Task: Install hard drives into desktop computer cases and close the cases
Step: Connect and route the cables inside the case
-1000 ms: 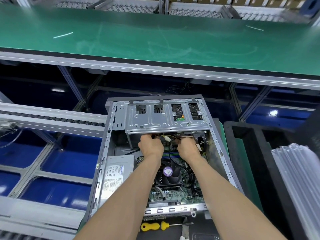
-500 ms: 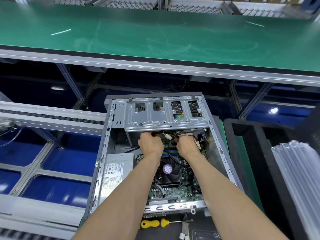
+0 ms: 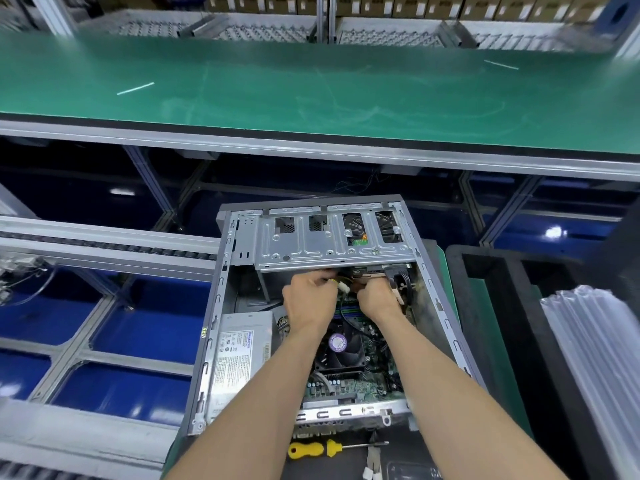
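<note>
Open computer case (image 3: pixel 221 341) lies beside conveyor | left hand (image 3: pixel 308 303) curled, pinching yellow-wired connector (image 3: pixel 341 285) under drive cage (image 3: pixel 332 242) | right hand (image 3: pixel 377 296) fisted at hard drive (image 3: pixel 363 271), its grasp hidden | power supply (image 3: pixel 239 355) label unreadable

Yellow screwdriver (image 3: pixel 313 449) well below the fingers, toward the wearer. Green belt (image 3: pixel 311 91) far above them. Clear plastic stack (image 3: pixel 602 358) off right; blue bins (image 3: pixel 114 327) left.
</note>
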`<act>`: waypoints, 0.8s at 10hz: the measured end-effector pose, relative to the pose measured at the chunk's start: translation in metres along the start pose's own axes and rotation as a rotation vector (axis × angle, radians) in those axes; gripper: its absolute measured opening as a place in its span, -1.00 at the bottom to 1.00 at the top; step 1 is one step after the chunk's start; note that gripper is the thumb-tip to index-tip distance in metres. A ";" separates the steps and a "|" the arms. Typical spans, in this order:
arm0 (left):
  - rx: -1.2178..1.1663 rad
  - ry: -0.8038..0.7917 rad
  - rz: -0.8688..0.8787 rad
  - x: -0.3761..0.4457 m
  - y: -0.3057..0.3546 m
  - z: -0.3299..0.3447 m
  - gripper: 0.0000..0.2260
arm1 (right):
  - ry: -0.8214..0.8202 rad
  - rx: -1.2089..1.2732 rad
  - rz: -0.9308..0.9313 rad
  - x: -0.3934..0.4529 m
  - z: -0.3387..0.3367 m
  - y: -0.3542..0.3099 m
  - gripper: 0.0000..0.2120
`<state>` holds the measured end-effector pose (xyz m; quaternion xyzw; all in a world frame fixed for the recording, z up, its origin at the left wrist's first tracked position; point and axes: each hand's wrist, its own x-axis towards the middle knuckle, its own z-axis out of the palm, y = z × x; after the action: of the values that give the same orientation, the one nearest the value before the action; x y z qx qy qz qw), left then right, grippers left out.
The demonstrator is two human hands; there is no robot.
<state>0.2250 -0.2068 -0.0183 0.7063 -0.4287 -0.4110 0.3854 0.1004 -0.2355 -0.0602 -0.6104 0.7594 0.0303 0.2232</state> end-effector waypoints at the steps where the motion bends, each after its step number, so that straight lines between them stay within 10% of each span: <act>1: -0.207 -0.033 -0.141 0.003 0.000 0.001 -0.82 | -0.062 0.062 0.072 -0.007 -0.015 -0.010 -0.70; 2: -0.213 0.001 -0.153 0.011 -0.008 0.005 -0.94 | -0.016 -0.228 -0.002 -0.004 -0.016 -0.006 -0.66; 4: -0.365 -0.028 -0.142 0.013 -0.010 0.009 -0.91 | -0.047 0.491 0.160 0.002 0.002 0.000 -0.76; 8: -0.254 0.069 -0.142 0.026 -0.010 0.017 -0.76 | -0.035 0.537 0.089 0.007 -0.004 -0.001 -0.70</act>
<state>0.2201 -0.2302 -0.0400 0.6938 -0.3088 -0.4637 0.4563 0.0994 -0.2433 -0.0593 -0.4948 0.7623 -0.1516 0.3887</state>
